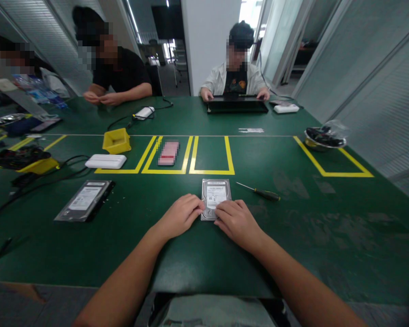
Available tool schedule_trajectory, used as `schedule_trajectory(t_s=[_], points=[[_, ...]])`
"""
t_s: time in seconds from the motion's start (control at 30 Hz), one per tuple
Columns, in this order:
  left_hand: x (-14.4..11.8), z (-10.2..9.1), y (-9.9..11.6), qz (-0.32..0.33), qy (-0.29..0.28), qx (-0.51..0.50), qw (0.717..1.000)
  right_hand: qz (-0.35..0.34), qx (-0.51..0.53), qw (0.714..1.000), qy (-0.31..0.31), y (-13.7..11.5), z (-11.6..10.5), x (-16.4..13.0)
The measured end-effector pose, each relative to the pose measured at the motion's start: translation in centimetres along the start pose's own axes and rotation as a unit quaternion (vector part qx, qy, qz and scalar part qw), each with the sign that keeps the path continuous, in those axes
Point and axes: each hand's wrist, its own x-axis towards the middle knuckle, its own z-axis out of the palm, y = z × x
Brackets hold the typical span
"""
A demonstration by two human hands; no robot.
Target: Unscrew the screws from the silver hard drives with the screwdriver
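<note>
A silver hard drive (216,190) with a white label lies flat on the green table in front of me. My left hand (184,213) is at its left edge, thumb and fingers closed together against the side. Over the lower right part of the drive lies my right hand (236,222), its fingers bent onto the label and edge, hiding that corner. Just right of the drive is a screwdriver (266,195) with a dark and yellow handle, its shaft pointing left. Farther left, a second hard drive (83,200) rests on the table.
Yellow tape (213,172) marks off areas beyond the drive. A yellow bin (117,141), a white power strip (105,161) and cables stand left. A metal bowl (325,137) of dark parts sits far right. Across the table, a person holds a black panel (237,105); others sit left.
</note>
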Motion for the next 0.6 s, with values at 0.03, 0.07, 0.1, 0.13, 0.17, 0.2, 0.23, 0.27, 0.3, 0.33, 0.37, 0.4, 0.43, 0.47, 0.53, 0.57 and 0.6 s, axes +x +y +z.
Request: schedule_trajectory(t_s=[0.03,0.07,0.1,0.13,0.17,0.2,0.23,0.27,0.3,0.33,0.37,0.4,0.43,0.47,0.53,0.57,0.6], points=[[-0.01,-0.08,-0.03,0.000,-0.010,0.001,1.000,0.000,-0.001,1.000,0.001,0.00,0.02,0.01],[-0.03,-0.16,-0.06,-0.001,-0.019,0.002,1.000,0.000,-0.001,1.000,0.002,-0.01,0.05,0.01],[-0.04,-0.23,-0.08,-0.002,-0.027,0.004,1.000,0.000,-0.002,1.000,0.002,-0.01,0.08,0.01],[-0.06,-0.29,-0.10,-0.002,-0.034,0.006,0.999,0.000,-0.002,1.000,0.003,-0.02,0.10,0.01],[-0.07,-0.35,-0.10,-0.001,-0.042,0.009,0.999,0.000,-0.002,1.000,0.003,-0.03,0.10,0.00],[-0.08,-0.41,-0.09,0.001,-0.049,0.012,0.999,0.000,-0.003,1.000,0.003,-0.03,0.10,0.00],[-0.09,-0.48,-0.06,0.003,-0.056,0.017,0.998,0.000,-0.003,1.000,0.002,-0.04,0.08,0.01],[-0.09,-0.54,-0.01,0.007,-0.063,0.022,0.998,0.000,-0.004,1.000,0.000,-0.04,0.04,0.01],[-0.09,-0.61,0.04,0.010,-0.069,0.027,0.997,-0.001,-0.005,1.000,-0.002,-0.04,0.00,0.02],[-0.09,-0.66,0.09,0.013,-0.074,0.031,0.997,-0.001,-0.006,1.000,-0.003,-0.04,-0.04,0.03],[-0.09,-0.70,0.13,0.016,-0.079,0.034,0.996,-0.001,-0.007,1.000,-0.004,-0.03,-0.07,0.03],[-0.10,-0.73,0.16,0.018,-0.082,0.037,0.996,-0.001,-0.006,1.000,-0.005,-0.02,-0.09,0.04],[-0.11,-0.74,0.16,0.019,-0.085,0.039,0.995,0.000,-0.005,1.000,-0.005,-0.01,-0.10,0.05],[-0.12,-0.74,0.16,0.020,-0.086,0.043,0.995,0.001,-0.004,1.000,-0.006,0.00,-0.10,0.05],[-0.16,-0.70,0.12,0.020,-0.089,0.050,0.995,0.001,-0.002,1.000,-0.008,0.02,-0.07,0.06],[-0.17,-0.68,0.09,0.020,-0.089,0.054,0.994,0.001,-0.001,1.000,-0.007,0.02,-0.05,0.06],[-0.18,-0.66,0.08,0.021,-0.089,0.056,0.994,0.002,-0.001,1.000,-0.007,0.02,-0.03,0.05]])
